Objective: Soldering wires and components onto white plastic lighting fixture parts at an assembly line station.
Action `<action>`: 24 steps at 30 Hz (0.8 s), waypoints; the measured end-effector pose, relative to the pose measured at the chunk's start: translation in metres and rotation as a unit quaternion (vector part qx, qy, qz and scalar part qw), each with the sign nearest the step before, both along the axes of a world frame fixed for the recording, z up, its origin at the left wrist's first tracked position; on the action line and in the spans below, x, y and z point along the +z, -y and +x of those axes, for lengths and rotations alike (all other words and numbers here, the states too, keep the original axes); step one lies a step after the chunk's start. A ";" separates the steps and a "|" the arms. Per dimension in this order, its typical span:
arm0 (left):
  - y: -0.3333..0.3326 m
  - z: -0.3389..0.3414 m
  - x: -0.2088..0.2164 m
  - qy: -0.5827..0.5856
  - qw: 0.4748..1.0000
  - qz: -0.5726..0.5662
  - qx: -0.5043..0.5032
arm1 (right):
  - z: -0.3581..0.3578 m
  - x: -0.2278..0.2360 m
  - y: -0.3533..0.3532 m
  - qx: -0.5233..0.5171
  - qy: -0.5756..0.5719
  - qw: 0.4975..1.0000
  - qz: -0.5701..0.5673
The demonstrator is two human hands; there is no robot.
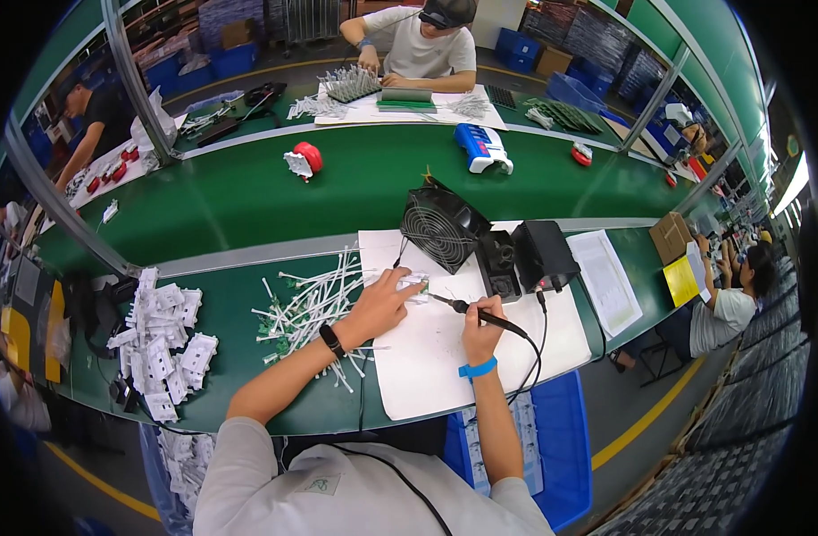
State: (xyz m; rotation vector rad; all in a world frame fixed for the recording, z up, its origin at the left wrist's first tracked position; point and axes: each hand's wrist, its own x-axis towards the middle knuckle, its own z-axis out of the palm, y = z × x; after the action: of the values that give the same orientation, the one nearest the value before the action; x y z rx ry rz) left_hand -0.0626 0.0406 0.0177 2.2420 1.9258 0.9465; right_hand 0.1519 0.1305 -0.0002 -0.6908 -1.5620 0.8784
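Observation:
My right hand [482,332] is closed round a soldering iron [461,306], its tip pointing left. My left hand [384,305] presses its fingertips on a small white piece with a bit of green [420,284], partly hidden by the fingers. The iron's tip is close to that piece; whether they touch I cannot tell. Both hands are over a white work sheet [427,375]. Left of my left hand lies a loose pile of white wires with small green boards [315,304]. Just beyond the hands stands a black fan with a wire guard [440,234], beside a black iron holder [500,268].
A black box-shaped unit [546,255] stands right of the holder, near a paper sheet [605,284]. White plastic housings [163,344] are heaped at the left. A green conveyor [364,179] carries red and blue-white items. A blue bin [565,447] sits below. Co-workers sit opposite and at right.

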 end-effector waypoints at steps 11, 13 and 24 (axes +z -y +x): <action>0.001 -0.001 0.002 0.004 1.000 -0.007 -0.001 | 0.001 -0.005 -0.004 0.012 0.026 1.000 -0.007; 0.001 -0.001 0.002 0.005 1.000 -0.008 -0.002 | 0.003 -0.007 -0.005 0.012 0.023 1.000 -0.004; 0.001 -0.001 0.002 0.000 1.000 -0.011 0.001 | 0.001 -0.005 -0.003 0.003 0.029 1.000 -0.002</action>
State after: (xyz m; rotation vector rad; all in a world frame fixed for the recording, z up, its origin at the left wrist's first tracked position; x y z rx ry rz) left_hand -0.0638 0.0399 0.0200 2.2287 1.9279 0.9219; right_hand 0.1526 0.1336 -0.0057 -0.7199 -1.6155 0.8720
